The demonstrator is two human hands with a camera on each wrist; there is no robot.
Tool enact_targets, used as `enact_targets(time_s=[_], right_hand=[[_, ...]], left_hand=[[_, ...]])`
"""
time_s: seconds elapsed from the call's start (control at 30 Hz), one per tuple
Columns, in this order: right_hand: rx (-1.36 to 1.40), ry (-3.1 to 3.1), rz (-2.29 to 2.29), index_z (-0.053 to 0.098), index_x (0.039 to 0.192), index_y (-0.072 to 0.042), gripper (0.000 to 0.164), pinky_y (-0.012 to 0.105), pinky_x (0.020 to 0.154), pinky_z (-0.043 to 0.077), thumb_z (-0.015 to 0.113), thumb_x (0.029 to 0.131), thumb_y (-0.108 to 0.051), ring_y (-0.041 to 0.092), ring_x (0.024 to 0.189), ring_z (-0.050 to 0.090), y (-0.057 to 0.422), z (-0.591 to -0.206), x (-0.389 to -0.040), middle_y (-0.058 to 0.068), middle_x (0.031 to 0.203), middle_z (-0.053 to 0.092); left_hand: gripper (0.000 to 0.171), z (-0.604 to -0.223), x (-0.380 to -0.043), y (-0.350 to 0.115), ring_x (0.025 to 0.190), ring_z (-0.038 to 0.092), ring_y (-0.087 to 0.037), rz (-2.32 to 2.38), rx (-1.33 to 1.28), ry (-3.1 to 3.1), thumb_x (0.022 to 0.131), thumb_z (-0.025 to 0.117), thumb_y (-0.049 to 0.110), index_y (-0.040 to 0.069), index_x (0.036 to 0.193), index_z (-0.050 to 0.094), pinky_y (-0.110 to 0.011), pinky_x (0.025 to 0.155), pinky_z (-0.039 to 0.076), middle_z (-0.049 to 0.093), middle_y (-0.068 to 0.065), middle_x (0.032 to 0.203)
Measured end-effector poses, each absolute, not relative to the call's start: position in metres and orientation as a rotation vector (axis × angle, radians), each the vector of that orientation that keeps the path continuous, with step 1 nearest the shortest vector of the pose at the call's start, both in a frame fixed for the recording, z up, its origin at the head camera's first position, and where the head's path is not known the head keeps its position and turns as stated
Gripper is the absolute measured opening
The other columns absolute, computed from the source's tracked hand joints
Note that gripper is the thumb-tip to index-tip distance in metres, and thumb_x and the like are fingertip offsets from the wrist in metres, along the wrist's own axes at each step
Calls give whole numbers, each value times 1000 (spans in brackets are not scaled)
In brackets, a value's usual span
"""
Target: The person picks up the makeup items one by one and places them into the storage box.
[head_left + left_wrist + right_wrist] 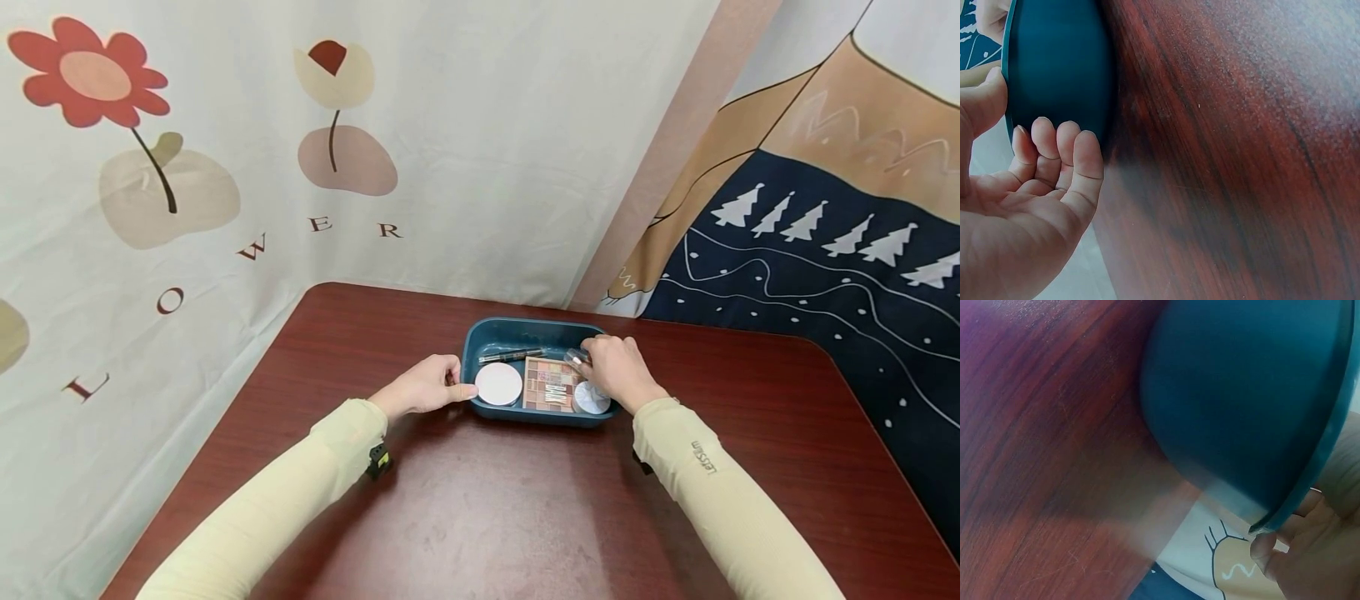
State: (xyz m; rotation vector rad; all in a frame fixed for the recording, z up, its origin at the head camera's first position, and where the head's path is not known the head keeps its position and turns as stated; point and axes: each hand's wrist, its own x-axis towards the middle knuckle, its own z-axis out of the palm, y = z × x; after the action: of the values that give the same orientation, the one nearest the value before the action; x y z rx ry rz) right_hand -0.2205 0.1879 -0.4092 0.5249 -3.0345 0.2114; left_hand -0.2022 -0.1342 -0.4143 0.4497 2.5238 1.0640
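Observation:
A dark teal plastic bin [540,419] stands on the table with makeup in it: a round white compact [498,384], a square eyeshadow palette [546,385], a slim black pencil-like stick [512,356] and a round pale case [592,397]. My left hand [427,386] holds the bin's left end, thumb at the rim and curled fingertips against the outer wall [1060,75]. My right hand [617,367] reaches over the right end and pinches a small clear, shiny item [576,359] inside, partly hidden by the fingers.
The bin sits near the far edge of a reddish-brown wooden table [510,500]. Behind it hangs a pale curtain [480,167] with printed flowers and letters. A dark blue cloth [810,250] with white trees hangs at the right.

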Motion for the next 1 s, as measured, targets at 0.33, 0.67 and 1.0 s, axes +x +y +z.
enact_targets(time_s=[0.33, 0.67, 1.0], right_hand=[[512, -3038, 307, 73, 115, 5, 28, 52, 84, 53, 75, 91, -10, 31, 90, 68, 192, -408, -219, 20, 104, 74], [505, -2993, 461, 72, 117, 6, 28, 49, 84, 57, 70, 92, -8, 30, 88, 65, 200, -405, -215, 20, 107, 70], [525, -2929, 497, 68, 126, 5, 35, 54, 95, 54, 69, 95, -12, 37, 110, 62, 211, -399, -207, 23, 120, 66]], left_hand=[[34, -415, -203, -134, 64, 51, -16, 1059, 464, 2527, 95, 76, 26, 9, 77, 53, -29, 62, 40, 55, -3, 68], [34, -417, -206, -133, 65, 52, -17, 1062, 444, 2523, 96, 76, 27, 8, 79, 54, -30, 63, 41, 55, -5, 70], [35, -418, -210, -136, 66, 51, -18, 971, 436, 2590, 93, 78, 34, 9, 85, 55, -31, 62, 40, 54, -4, 69]])
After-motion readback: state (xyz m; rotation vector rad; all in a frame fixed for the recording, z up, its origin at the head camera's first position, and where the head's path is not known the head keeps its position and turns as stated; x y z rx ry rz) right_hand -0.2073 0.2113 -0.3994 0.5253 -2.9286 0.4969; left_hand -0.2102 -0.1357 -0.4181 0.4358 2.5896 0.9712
